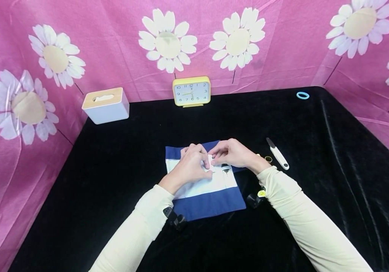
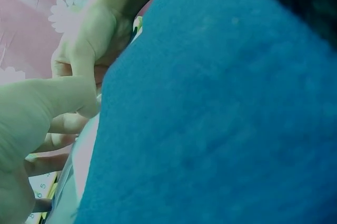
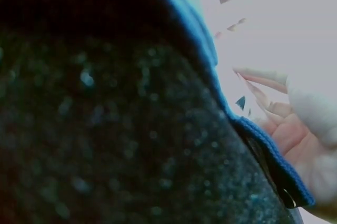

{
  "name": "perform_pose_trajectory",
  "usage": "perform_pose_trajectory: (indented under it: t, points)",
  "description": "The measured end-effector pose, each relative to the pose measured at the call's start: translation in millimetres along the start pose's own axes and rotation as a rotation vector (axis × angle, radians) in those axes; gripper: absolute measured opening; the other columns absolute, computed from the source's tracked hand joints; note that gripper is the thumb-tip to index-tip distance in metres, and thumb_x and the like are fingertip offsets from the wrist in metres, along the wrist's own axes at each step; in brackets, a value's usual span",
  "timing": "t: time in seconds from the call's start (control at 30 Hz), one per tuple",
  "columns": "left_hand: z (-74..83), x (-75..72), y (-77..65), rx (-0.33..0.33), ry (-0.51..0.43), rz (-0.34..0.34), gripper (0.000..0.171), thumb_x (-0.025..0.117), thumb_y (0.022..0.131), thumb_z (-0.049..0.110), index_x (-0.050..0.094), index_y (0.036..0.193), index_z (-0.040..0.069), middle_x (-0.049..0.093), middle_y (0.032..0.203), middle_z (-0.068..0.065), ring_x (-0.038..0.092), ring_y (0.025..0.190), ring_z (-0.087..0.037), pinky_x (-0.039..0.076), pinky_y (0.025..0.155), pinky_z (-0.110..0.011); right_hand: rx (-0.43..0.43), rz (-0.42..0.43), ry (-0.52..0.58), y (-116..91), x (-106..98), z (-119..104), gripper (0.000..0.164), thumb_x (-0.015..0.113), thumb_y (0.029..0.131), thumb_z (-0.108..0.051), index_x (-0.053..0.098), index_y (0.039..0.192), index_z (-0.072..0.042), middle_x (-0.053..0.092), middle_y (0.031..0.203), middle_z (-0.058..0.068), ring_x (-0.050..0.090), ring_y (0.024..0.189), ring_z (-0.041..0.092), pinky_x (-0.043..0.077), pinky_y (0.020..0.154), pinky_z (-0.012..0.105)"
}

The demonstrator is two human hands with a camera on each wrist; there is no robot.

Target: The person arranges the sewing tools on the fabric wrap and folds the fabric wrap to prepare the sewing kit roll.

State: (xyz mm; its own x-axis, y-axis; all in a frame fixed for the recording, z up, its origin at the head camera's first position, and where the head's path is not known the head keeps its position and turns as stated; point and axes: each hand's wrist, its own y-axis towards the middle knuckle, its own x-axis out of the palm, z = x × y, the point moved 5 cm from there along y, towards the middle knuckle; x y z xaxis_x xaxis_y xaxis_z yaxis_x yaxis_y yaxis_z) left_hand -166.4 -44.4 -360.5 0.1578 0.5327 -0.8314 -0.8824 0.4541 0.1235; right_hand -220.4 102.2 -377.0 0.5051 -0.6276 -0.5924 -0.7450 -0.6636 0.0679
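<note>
"Where's the blue-and-white cloth [image 1: 211,204]?"
"Mid-tabletop [image 1: 126,158], well short of the far edge, wide room to its left."
"Hands?"
"Both arch over it. Right hand's [image 1: 234,153] fingers pinch a white piece [image 1: 210,159]; left hand's [image 1: 190,165] curve beside it, hold unclear."

A white tissue box [image 1: 112,110] is standing at upper left of the frame; a yellow clock [image 1: 192,91] is standing at upper centre. A light-blue ring [image 1: 303,98] is lying at upper right. Pink flowered cloth [image 1: 109,45] is bordering the black surface [image 1: 129,138].
</note>
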Motion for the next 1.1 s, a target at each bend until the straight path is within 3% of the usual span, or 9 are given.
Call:
perform_pose_trajectory:
  t: [0.53, 0.77, 1.1]
  points:
    - [-5.3, -5.3, 0.9, 0.015, 0.029, -0.095, 0.009, 0.085, 0.074, 0.016, 0.076, 0.073, 0.014, 0.061, 0.095, 0.002, 0.047, 0.108, -0.021, 0.032, 0.104, -0.052, -0.049, 0.019, -0.051, 0, 0, -2, 0.017, 0.076, 0.088, -0.007, 0.080, 0.104, -0.008, 0.072, 0.091, 0.003, 0.063, 0.081, 0.012, 0.053, 0.072, 0.021]
    - [-7.1, -7.2, 0.5, 0.015, 0.025, -0.103, 0.009, 0.085, 0.076, 0.016, 0.076, 0.073, 0.013, 0.061, 0.096, 0.001, 0.047, 0.109, -0.022, 0.033, 0.104, -0.052, -0.036, 0.036, -0.078, 0, 4, -6, 0.007, 0.079, 0.086, -0.009, 0.082, 0.092, -0.009, 0.070, 0.092, 0.005, 0.060, 0.086, 0.015, 0.051, 0.072, 0.023]
    - [-10.3, -9.1, 0.3, 0.015, 0.008, -0.166, 0.007, 0.084, 0.078, 0.017, 0.078, 0.080, 0.014, 0.063, 0.103, 0.000, 0.048, 0.114, -0.021, 0.033, 0.106, -0.050, -0.031, -0.013, -0.069, -2, 6, -5, 0.006, 0.078, 0.087, -0.011, 0.082, 0.090, -0.012, 0.067, 0.097, 0.003, 0.058, 0.092, 0.016, 0.050, 0.074, 0.023]
